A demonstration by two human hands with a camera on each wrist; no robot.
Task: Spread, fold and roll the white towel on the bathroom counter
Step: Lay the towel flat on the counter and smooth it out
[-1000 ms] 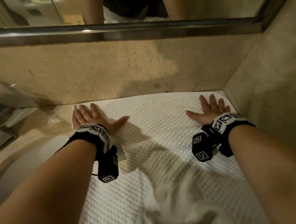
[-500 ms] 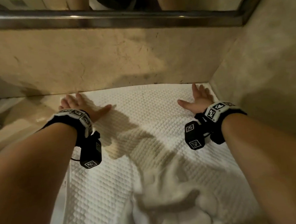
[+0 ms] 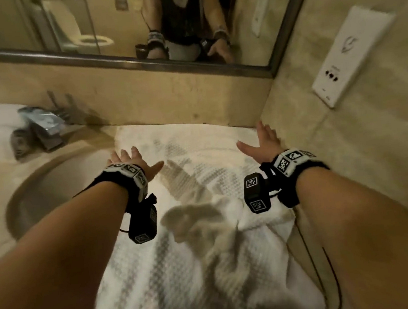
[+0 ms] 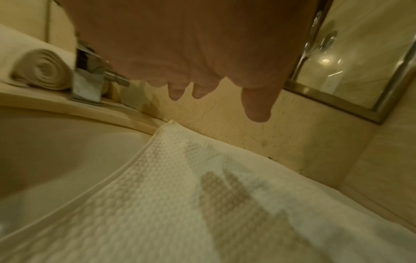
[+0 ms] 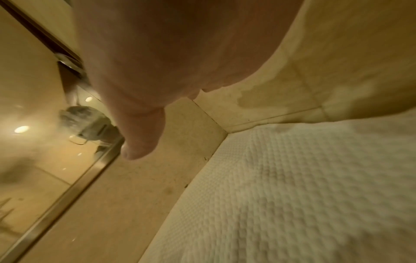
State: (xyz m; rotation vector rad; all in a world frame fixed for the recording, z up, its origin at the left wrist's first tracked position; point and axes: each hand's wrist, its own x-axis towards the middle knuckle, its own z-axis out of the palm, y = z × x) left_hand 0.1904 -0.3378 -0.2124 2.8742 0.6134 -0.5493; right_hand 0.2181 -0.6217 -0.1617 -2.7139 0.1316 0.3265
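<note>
The white waffle-weave cotton towel (image 3: 202,249) lies on the beige stone desk (image 3: 89,143), bunched in the middle, soft and light; both hands (image 3: 130,161) (image 3: 262,141) hover with spread fingers, so I would pinch its far corners.

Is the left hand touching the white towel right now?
Apart. In the left wrist view the left hand hangs above the white towel, with wall visible between the fingertips and the cloth and the hand's shadow cast separately below.
</note>
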